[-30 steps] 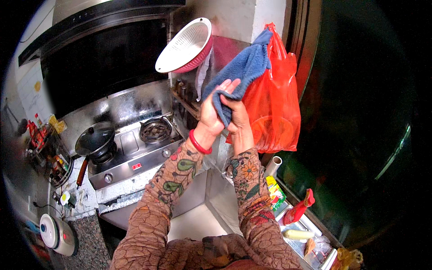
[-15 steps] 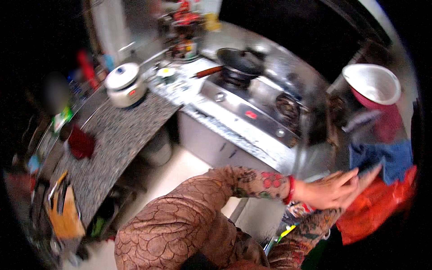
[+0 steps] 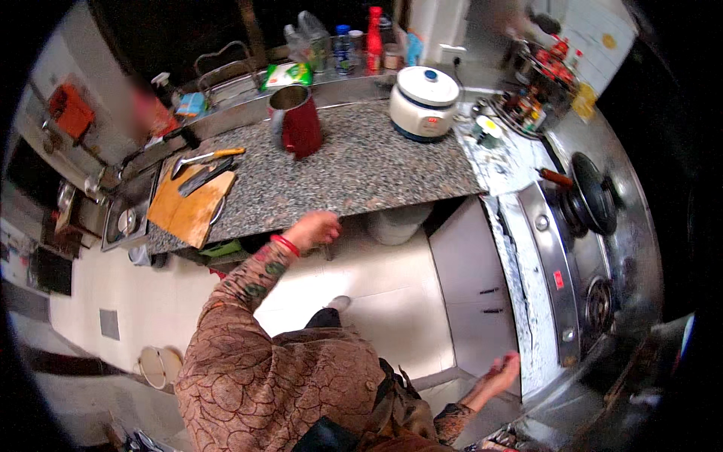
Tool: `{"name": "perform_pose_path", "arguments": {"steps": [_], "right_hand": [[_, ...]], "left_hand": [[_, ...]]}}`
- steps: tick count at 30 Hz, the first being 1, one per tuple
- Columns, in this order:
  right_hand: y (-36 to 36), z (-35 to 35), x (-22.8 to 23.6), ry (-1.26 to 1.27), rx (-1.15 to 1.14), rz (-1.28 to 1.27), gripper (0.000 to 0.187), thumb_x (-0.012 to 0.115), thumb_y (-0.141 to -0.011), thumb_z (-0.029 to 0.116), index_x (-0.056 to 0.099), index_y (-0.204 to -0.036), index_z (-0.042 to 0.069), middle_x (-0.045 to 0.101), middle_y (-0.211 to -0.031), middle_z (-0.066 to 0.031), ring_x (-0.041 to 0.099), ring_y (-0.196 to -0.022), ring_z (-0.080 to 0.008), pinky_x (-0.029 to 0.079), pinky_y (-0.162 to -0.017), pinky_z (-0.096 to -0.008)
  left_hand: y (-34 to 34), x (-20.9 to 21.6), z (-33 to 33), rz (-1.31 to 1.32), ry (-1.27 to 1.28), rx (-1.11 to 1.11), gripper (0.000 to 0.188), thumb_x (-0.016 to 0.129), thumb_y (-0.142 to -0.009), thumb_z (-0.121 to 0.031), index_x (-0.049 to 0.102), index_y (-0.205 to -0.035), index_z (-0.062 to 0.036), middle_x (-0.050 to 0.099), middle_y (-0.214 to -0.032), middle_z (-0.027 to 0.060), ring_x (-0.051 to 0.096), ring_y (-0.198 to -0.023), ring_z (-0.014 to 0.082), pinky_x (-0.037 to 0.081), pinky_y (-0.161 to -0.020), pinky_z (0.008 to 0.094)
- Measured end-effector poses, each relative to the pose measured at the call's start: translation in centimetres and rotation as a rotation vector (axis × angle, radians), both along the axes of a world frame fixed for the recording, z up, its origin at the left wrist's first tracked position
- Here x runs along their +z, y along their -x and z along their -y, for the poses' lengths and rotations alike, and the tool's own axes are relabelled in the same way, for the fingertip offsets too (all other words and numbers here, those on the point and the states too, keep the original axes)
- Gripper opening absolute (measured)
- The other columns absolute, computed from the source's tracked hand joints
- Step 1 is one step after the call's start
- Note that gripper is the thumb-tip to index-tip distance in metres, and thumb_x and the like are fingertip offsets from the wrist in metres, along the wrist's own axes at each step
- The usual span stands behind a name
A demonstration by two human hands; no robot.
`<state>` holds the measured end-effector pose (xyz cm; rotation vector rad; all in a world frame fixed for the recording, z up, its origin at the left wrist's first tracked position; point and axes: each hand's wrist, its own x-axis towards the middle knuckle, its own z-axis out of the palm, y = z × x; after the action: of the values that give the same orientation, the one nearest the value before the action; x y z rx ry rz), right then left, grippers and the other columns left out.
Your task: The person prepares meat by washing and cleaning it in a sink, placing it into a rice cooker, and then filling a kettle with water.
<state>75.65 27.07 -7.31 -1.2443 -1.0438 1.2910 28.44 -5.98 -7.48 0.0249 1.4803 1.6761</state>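
At the far left a steel sink [image 3: 124,218] is set into the worktop, its basin partly cut off by the bend of the view. Just beside it lies one wooden cutting board [image 3: 188,207] overhanging the front edge of the granite counter [image 3: 361,173], with one knife [image 3: 205,158], orange-handled, across its back corner and a dark blade next to it that is hard to make out. The left hand [image 3: 315,228] hangs empty just below the counter's front edge, fingers loosely curled and slightly apart, touching nothing that shows; a red band circles the wrist. Behind it one red metal mug [image 3: 297,120] stands upright, then one white rice cooker [image 3: 423,102] with a blue knob. Bottles along the back wall blur together beyond counting. Further right a stove [image 3: 584,248] shows two burners, one under a dark pan [image 3: 591,200]. The right hand [image 3: 501,373] is low by the white cabinet [image 3: 474,286], empty, palm half open, fingers relaxed apart.
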Motion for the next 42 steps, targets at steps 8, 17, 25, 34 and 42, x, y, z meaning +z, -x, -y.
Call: {"name": "perform_pose_path", "arguments": {"steps": [8,17,25,34,42], "right_hand": [[14.5,8.0,-4.0,0.245,0.331,0.065,0.006,0.055,-0.081,0.017,0.055,-0.084,0.012,0.058,-0.078,0.0012,0.053,-0.070,-0.0085,0.041,-0.052,-0.0206],[27.0,13.0,-3.9,0.344,0.445,0.088,0.006,0.056,-0.081,0.012,0.056,-0.086,0.009,0.060,-0.076,-0.0030,0.056,-0.063,-0.0101,0.044,-0.049,-0.0201],[36.9,18.4,-2.1,0.139,1.240,0.454,0.011,0.055,-0.081,0.013,0.058,-0.089,0.005,0.061,-0.080,-0.0046,0.057,-0.070,-0.0111,0.045,-0.058,-0.0232],[38.3,29.5,-3.2,-0.195,2.536,0.645,0.019,0.059,-0.079,0.012,0.061,-0.094,-0.001,0.063,-0.083,-0.0031,0.056,-0.078,-0.0095,0.045,-0.070,-0.0227],[37.6,43.4,-3.5,-0.452,2.855,0.617,0.018,0.060,-0.078,0.012,0.062,-0.092,0.000,0.062,-0.079,-0.0030,0.053,-0.073,-0.0086,0.044,-0.068,-0.0228]], "left_hand": [[17.6,6.4,8.4,-0.346,0.187,0.559,0.062,0.066,-0.069,-0.042,0.041,-0.114,-0.0072,0.048,-0.106,0.0068,0.045,-0.096,0.0193,0.040,-0.071,0.0397],[26.1,3.8,7.0,-0.147,0.032,0.247,0.068,0.069,-0.065,-0.037,0.040,-0.119,-0.0072,0.035,-0.128,0.0135,0.033,-0.118,0.0293,0.037,-0.081,0.0546],[20.3,5.1,9.9,-0.255,0.049,0.384,0.032,0.063,-0.062,-0.020,0.052,-0.088,-0.0050,0.047,-0.066,0.0011,0.045,-0.052,0.0120,0.039,-0.038,0.0279],[-2.8,8.3,24.4,-0.310,0.024,0.645,0.023,0.061,-0.059,-0.009,0.055,-0.080,-0.0022,0.051,-0.064,-0.0014,0.046,-0.054,0.0069,0.038,-0.046,0.0220],[-25.4,8.6,38.7,-0.201,0.367,1.165,0.028,0.060,-0.058,-0.007,0.055,-0.084,0.0021,0.054,-0.074,-0.0006,0.046,-0.066,0.0074,0.039,-0.061,0.0212]]}}
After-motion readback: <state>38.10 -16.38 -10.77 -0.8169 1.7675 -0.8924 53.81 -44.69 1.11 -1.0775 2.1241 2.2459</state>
